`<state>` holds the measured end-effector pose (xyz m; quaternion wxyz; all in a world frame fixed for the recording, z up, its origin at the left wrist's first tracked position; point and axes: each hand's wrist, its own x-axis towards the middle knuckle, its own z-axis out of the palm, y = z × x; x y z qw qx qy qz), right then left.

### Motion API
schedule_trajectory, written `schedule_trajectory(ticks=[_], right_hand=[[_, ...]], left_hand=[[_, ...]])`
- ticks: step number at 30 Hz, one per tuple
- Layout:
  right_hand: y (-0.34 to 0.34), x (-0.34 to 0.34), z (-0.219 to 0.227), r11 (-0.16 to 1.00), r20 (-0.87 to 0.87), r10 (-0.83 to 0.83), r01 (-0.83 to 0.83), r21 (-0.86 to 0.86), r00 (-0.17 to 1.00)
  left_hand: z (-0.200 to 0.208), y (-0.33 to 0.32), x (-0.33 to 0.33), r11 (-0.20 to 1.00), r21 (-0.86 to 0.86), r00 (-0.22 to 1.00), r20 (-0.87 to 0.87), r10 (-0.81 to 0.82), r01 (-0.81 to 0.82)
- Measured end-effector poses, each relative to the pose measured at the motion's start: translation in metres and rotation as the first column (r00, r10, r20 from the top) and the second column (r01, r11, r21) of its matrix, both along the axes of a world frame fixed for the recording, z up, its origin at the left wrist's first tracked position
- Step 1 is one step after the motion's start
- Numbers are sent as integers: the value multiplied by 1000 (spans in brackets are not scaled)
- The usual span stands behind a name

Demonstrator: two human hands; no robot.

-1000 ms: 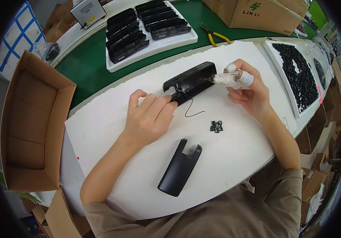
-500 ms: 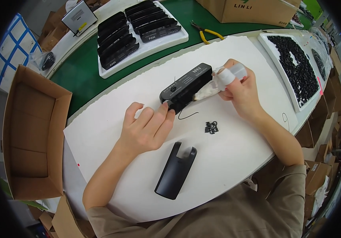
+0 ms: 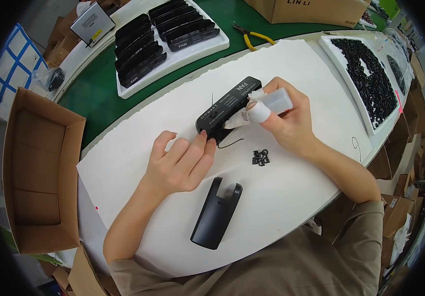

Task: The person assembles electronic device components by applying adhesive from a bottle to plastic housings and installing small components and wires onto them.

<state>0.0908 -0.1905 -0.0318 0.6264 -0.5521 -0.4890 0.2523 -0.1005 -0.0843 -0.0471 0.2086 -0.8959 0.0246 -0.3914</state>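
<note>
A long black fan housing with pale print lies aslant on the white work sheet. My left hand has its fingertips closed on the housing's near-left end. My right hand grips a small translucent squeeze bottle; white covers seem to sit on the thumb and index tips. The bottle's whitish, wrapped-looking tip points down-left at the housing's near side; whether it touches is unclear. A thin black wire sticks out beside the housing. Nearer me lie a black curved cover with a notched end and several small black clips.
A white foam tray of black housings stands at the back left, with yellow-handled pliers beside it. Another white tray holds small black parts at right. An open cardboard box stands left; a closed carton is behind.
My right hand has moved the bottle left along the housing, its tip now nearer my left fingers. My left hand keeps its hold. The whole view has shifted slightly.
</note>
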Motion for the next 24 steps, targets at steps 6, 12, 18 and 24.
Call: schedule_trajectory(ticks=[6, 12, 18, 24], right_hand=[[0, -1, -1, 1000, 13, 10, -10, 17, 1000], [2, -1, -2, 1000, 16, 15, -15, 27, 1000], [0, 0, 2, 1000, -2, 1, -1, 0, 1000], [1, 0, -5, 999, 54, 4, -7, 39, 999]], left_hand=[[3, -1, 1, 1000, 12, 1000, -12, -5, 5], [3, 0, 1, 1000, 12, 1000, -11, -12, 12], [3, -1, 1, 1000, 13, 1000, -7, -12, 12], [3, -1, 1, 1000, 13, 1000, -7, -15, 15]])
